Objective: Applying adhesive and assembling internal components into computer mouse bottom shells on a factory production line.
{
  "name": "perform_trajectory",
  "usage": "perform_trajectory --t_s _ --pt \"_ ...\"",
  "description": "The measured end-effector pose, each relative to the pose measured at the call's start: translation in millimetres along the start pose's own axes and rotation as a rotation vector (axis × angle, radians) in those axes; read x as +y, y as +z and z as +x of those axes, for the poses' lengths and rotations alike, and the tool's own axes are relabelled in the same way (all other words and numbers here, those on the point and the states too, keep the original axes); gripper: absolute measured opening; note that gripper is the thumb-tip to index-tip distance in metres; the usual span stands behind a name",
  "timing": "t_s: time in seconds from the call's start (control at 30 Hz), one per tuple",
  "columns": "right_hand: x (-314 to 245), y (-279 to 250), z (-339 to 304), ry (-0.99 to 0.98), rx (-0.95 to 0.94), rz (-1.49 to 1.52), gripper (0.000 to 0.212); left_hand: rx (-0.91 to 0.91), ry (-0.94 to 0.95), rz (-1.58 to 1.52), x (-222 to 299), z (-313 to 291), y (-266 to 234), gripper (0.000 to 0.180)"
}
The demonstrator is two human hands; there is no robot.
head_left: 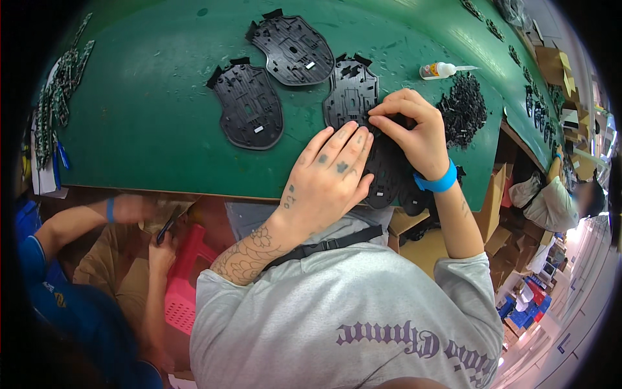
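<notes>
My left hand (332, 175) lies flat on a black plastic panel (386, 176) at the near edge of the green table (149, 129), pressing it down. My right hand (414, 129) rests on the same panel with its fingertips pinched together on a small spot; whether a tiny part is between them I cannot tell. Another black panel (350, 91) lies just behind my hands. Two more black panels (249, 107) (295, 48) lie further left. A heap of small black parts (463, 110) sits right of my right hand.
A small glue bottle (440, 70) lies behind the heap. Green circuit boards (61, 91) line the table's left edge, more parts (538, 104) its right side. A person in blue (58, 285) sits at my left over a pink crate (184, 279); another person (557, 194) works at right.
</notes>
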State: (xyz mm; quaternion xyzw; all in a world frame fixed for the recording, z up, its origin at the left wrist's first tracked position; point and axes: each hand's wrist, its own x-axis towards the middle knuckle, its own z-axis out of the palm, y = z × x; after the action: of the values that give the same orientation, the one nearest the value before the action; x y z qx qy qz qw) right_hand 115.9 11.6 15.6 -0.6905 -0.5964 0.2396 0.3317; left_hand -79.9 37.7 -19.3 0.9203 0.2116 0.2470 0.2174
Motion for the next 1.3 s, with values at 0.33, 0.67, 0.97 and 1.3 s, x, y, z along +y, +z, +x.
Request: perform_trajectory --t_s 0.33,0.67,0.97,1.3 --pt "-3 -7 16 0.079 -0.071 -0.024 0.018 -0.007 0.019 -0.017 -1 5 0 0.054" --pt "0 -15 33 0.120 -0.282 -0.035 0.016 -0.060 0.051 0.054 7 13 -10 0.050" --pt "87 -168 -60 0.294 0.678 -0.029 0.017 0.081 -0.136 0.310 -23 42 -52 0.038" --pt "158 -170 -63 0.145 0.445 -0.578 0.016 0.008 -0.295 0.210 -63 79 -60 0.034"
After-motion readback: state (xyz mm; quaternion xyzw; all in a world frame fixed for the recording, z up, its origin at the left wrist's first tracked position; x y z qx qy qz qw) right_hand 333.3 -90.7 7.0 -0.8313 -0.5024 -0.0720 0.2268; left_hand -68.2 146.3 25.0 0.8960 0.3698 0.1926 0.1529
